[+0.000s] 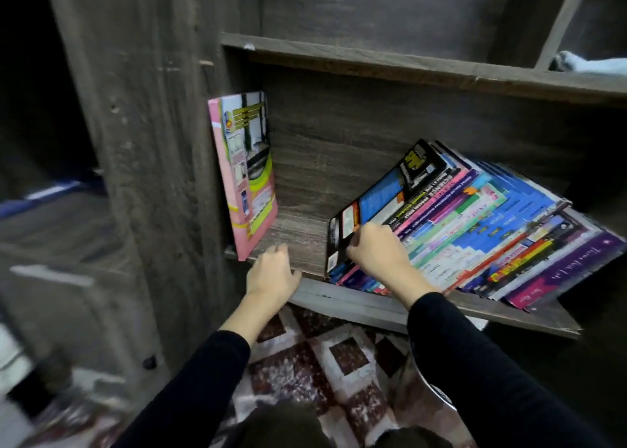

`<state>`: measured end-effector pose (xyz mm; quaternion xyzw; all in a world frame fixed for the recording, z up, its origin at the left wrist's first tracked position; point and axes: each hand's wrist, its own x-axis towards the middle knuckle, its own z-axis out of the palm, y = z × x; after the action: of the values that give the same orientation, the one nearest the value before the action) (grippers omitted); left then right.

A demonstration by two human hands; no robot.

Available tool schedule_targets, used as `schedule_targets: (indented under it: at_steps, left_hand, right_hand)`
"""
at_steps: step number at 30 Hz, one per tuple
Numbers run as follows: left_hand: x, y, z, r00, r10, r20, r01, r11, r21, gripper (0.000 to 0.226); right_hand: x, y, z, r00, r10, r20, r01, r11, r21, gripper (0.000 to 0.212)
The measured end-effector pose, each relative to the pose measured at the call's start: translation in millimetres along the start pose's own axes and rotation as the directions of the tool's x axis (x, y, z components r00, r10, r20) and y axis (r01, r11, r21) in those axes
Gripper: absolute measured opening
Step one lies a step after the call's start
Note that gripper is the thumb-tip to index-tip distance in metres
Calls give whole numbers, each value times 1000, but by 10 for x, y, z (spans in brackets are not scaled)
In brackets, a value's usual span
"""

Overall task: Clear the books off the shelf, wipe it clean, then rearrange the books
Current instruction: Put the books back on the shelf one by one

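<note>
**Hands on the books at a half-bare shelf**

A person knelt before a dark wooden shelf (298, 240), both arms in black sleeves reaching in. The right hand (376, 250) was clamped on the black-and-blue book (383, 196) at the head of a slumped row of books (475, 230), fingers curled over its lower edge near the shelf's front lip. The left hand (271, 274) rested on that lip with fingers loosely bent, grasping nothing.

The row filled the right half of the shelf. Its books leaned hard to the right, long axes running up and away from the right hand, spines facing the person. The black-and-blue book lay uppermost on the left, with nothing resting on its cover. A single pink book (246, 176) stood apart against the left wall, nearly upright, just beyond and left of the left hand. Bare board lay between the two hands.

By count there were one pink book, one leaning row, and two hands. The row held well over a dozen spines, too blurred to number exactly. One pale cloth (590, 64) sat in a compartment above and to the right, well away from either hand. A patterned rug (339, 362) covered the floor below.

The right hand appeared better placed for the row and the left for the pink book. Whether books were coming off or going back could not be judged from this view.
</note>
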<state>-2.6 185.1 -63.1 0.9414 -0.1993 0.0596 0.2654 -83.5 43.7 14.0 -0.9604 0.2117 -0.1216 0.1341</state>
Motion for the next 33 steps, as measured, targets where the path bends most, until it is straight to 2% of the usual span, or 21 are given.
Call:
schedule_targets:
  at_steps: [5, 8, 10, 12, 15, 20, 27, 29, 33]
  left_hand:
    - [-53, -385, -254, 986, -156, -67, 156, 988, -6, 44]
    - [34, -591, -333, 970, -223, -98, 214, 972, -94, 44]
    - [101, -662, -349, 961, -247, -122, 225, 960, -169, 55]
    - [198, -725, -333, 960, -238, -150, 199, 951, -234, 62]
    - [349, -794, -257, 961, -202, -191, 114, 912, -393, 60]
    - [536, -847, -168, 943, -141, -302, -56, 827, -559, 59]
    - [608, -848, -21, 970, -65, -232, -61, 866, -497, 75]
    - [602, -810, 11, 965, -18, -260, -107, 883, -458, 78]
    - [578, -608, 76, 965, 61, -253, -165, 896, -412, 81]
  right_hand:
    - [104, -519, 124, 990, -138, 1, 138, 990, 25, 23]
    - [216, -855, 189, 982, -188, -22, 189, 979, 78, 25]
    - [300, -1059, 208, 974, -216, -64, 222, 967, 127, 25]
    - [409, -1273, 224, 966, -238, -104, 253, 952, 173, 26]
    - [560, -1569, 239, 950, -275, -144, 303, 924, 232, 33]
    - [801, -1913, 227, 912, -334, -239, 391, 886, 251, 57]
    - [958, -1970, 145, 880, -369, -300, 424, 894, 145, 56]
    - [970, -1912, 130, 881, -356, -310, 406, 907, 112, 56]
    - [895, -1696, 46, 900, -276, -337, 350, 919, 180, 52]
